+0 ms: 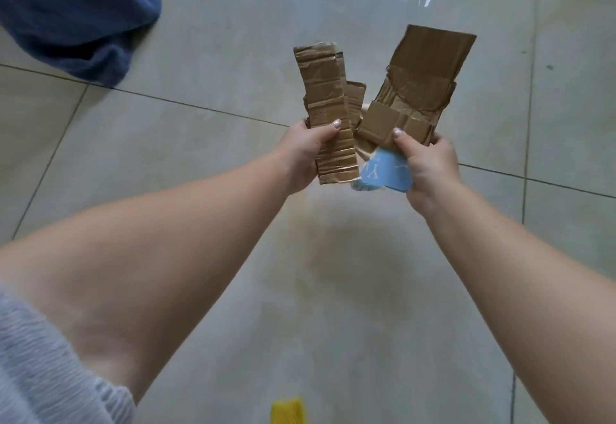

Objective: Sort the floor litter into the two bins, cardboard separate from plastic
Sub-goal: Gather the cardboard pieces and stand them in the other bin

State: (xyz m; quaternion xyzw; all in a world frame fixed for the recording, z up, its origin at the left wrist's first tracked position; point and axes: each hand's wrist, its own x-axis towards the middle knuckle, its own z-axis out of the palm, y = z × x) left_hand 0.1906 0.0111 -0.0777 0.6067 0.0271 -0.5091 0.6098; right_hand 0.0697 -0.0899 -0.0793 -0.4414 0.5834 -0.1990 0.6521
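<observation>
Glossy grey tiled floor (206, 143), window glare at the far edge. A heap of blue cloth (76, 13) lies well off to the far left; something yellow (288, 410) pokes in at the near edge, too cropped to identify. Neither bin is in view.

Left hand (301, 157) wraps a long strip of taped cardboard (328, 107), thumb across its face, fingers hidden behind. Most of the strip stands above the grip, a short tail below. A smaller scrap (355, 97) shows behind the strip; cannot tell whether this hand holds it too.

Right hand (430, 170) pinches a wider torn cardboard sheet (423, 90) at its lower edge, thumb on top, the sheet fanning up and away. Below that grip, pressed against the palm, sits a light blue piece with white lettering (383, 173). Material unclear: printed card or plastic film.

Both pieces are held upright and splayed apart, faces toward the eyes. Likely this is for checking what each is before binning. The low grips leave the surfaces open to view.

Judgement: cardboard gathered, not yet dropped. The blue piece wants checking before the load goes in.
</observation>
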